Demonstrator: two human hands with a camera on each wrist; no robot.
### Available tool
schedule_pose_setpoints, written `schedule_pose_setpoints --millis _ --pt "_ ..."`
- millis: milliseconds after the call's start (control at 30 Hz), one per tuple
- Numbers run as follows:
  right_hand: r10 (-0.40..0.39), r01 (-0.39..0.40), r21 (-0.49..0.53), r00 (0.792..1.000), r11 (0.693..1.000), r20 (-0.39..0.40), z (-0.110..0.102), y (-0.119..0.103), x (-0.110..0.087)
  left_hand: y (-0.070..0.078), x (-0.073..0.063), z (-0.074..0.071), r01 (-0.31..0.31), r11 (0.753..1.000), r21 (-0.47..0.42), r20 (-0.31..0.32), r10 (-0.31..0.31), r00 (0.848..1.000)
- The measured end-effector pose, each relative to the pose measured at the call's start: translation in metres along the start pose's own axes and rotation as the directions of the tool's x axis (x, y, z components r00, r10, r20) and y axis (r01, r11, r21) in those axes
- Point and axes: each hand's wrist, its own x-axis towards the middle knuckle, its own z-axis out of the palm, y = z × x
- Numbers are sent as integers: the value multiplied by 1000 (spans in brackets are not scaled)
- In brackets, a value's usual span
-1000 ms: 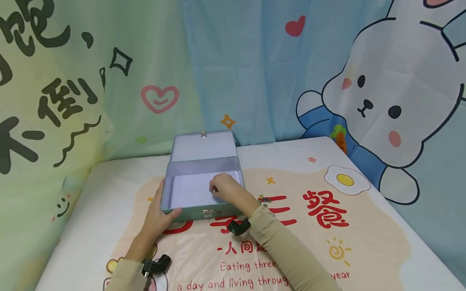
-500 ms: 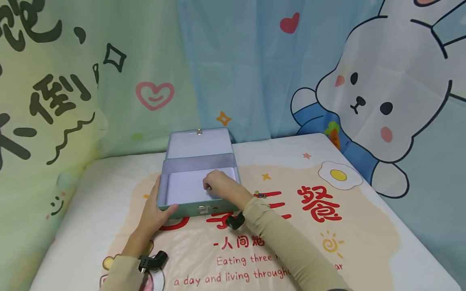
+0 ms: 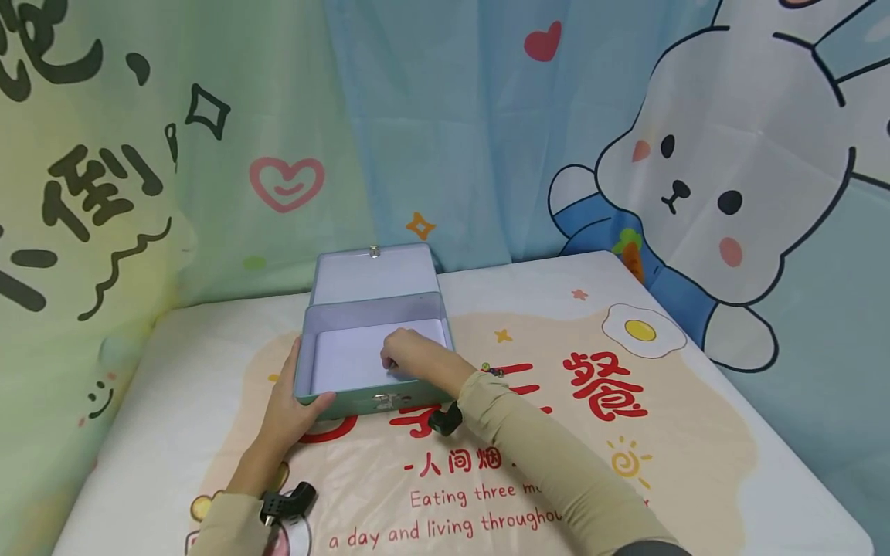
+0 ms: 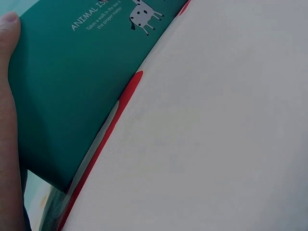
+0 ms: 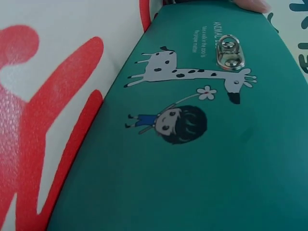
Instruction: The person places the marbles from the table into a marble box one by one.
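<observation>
A green tin box (image 3: pixel 410 399) stands with its lid (image 3: pixel 375 278) raised at the back; its pale inside shows. My left hand (image 3: pixel 285 405) grips the front left corner, thumb on the front rim and fingers along the left side. Over the inside, my right hand (image 3: pixel 417 355) has its fingers curled in a pinch round a small shiny thing, now mostly hidden by them. Its kind is too small to tell. In the right wrist view, the box front (image 5: pixel 163 168) carries a giraffe, a child and a metal latch (image 5: pixel 230 52).
Several small colourful, shiny pieces (image 3: pixel 492 371) lie on the printed tablecloth (image 3: pixel 695 432) right of the box, partly behind the right forearm. A printed curtain (image 3: pixel 445 139) hangs close behind the raised lid.
The whole head view has shifted slightly left. My right hand stays over the box; the shiny thing at its fingertips is less visible than before. My left hand keeps its grip.
</observation>
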Motion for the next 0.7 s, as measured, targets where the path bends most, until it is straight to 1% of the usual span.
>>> schedule_pose_setpoints --millis 167,433,700 --pt "-14 14 2 1000 1000 17 0 1 0 0 0 0 8 1000 11 -2 -8 1000" --pt "-18 18 -7 998 1000 58 -1 1 -1 -1 1 2 0 1000 13 3 0 1000" --pt "-22 22 9 998 1000 59 -2 -1 -2 2 -1 1 -10 1000 -13 -2 10 1000"
